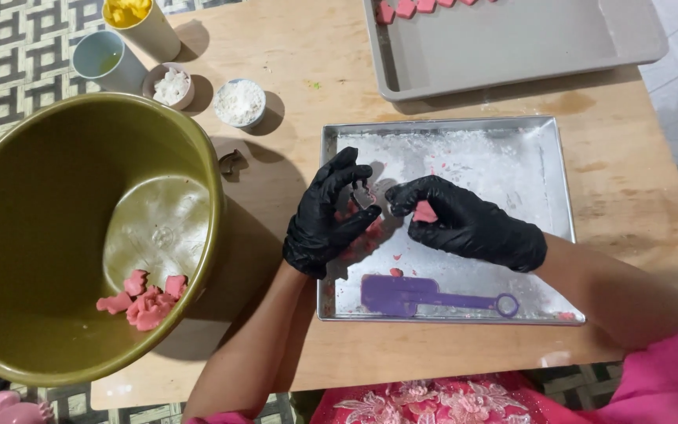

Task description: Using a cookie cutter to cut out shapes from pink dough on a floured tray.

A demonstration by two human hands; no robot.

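Note:
Both my hands wear black gloves and hover over a floured metal tray (527, 149). My left hand (325, 216) pinches a small metal cutter (364, 194) between thumb and fingers. My right hand (464, 224) holds a pink dough piece (425, 212) right beside the cutter. More pink dough (359, 239) lies on the tray under my left hand. A purple flat scraper (413, 294) rests along the tray's near edge.
A large olive bowl (33, 235) at left holds pink dough scraps (144, 302). Two small dishes of white powder (239, 102), a blue cup (103, 59) and a cup of yellow stuff (136, 20) stand behind it. A grey tray (512, 47) with pink shapes sits at the back.

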